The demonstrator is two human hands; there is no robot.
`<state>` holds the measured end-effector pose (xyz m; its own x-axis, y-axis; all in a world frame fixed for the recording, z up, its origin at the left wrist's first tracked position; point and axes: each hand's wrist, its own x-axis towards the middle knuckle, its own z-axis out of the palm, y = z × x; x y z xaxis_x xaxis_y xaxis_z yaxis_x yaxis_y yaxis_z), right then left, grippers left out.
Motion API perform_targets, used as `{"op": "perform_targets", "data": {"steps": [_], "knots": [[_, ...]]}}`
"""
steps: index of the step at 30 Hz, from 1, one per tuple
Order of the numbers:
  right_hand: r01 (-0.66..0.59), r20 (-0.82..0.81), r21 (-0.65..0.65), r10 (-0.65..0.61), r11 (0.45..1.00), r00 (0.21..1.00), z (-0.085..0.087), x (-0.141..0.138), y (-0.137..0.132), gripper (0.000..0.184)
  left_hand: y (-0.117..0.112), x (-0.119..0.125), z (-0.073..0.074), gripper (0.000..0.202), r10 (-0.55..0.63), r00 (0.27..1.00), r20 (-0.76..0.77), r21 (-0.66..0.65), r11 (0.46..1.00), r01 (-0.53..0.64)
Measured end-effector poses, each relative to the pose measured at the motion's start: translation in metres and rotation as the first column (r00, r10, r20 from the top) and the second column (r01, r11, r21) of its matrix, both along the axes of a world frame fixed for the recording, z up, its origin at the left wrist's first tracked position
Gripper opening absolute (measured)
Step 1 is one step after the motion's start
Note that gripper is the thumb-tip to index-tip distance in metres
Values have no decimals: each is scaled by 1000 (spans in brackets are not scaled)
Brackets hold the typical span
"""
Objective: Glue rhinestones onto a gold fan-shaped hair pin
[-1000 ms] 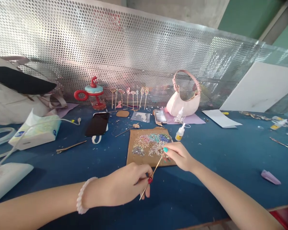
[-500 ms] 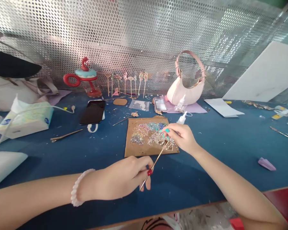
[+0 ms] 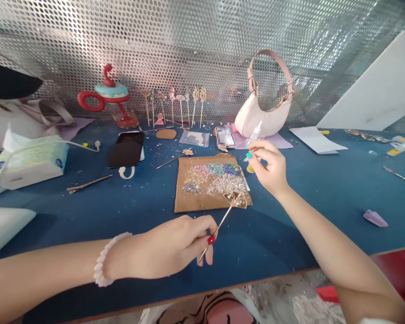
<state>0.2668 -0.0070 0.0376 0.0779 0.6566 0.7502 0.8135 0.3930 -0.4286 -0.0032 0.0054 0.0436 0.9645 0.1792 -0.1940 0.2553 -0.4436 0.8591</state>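
Observation:
My left hand [image 3: 175,245], with a beaded bracelet at its wrist, grips the thin shaft of a gold hairpin [image 3: 224,217]. The pin's fan-shaped openwork head [image 3: 236,200] is over the front right edge of a brown board [image 3: 158,205] [image 3: 202,205]. Piles of small beads or rhinestones [image 3: 216,177] in pink, teal, blue, clear and grey lie on that board. Beyond its right edge, my right hand [image 3: 268,167] hovers with thumb and fingertips pinched together; whatever they hold is too small to see. A partly hidden item with a yellow patch [image 3: 250,168] shows beneath these fingers.
Several decorated hairpins [image 3: 172,105] stand at the back, between a red-handled cup [image 3: 116,105] and a pale handbag [image 3: 263,114]. A black phone [image 3: 126,149], a hair clip [image 3: 89,183] and a tissue pack [image 3: 30,162] lie left. White paper [image 3: 317,140] and a purple clip [image 3: 375,218] lie right.
My right hand has moved up and away from the hairpin's head, to beyond the board's right edge. My left hand keeps its grip on the hairpin. The view has shifted slightly.

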Motion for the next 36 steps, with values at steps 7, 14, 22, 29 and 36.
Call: {"op": "perform_targets", "data": {"steps": [7,14,22,29,36], "knots": [[-634,-287,-294,566,716,773,6,-14,-15,42,2,1,-3,14,-3,1000,12,30,1000,2],[-742,-329,-405,672,534,663,12,-35,-33,32,1,0,-6,13,-8,998,57,162,987,-1],[-779,-405,-424,672,463,620,9,-36,-32,35,3,0,-12,12,-18,997,80,195,981,2],[-819,-458,-402,685,410,567,9,-38,-31,32,3,0,-11,11,-16,997,76,161,987,4],[-708,-260,-560,720,431,644,5,-53,-32,22,6,4,-18,17,-41,987,155,-383,919,98]]}}
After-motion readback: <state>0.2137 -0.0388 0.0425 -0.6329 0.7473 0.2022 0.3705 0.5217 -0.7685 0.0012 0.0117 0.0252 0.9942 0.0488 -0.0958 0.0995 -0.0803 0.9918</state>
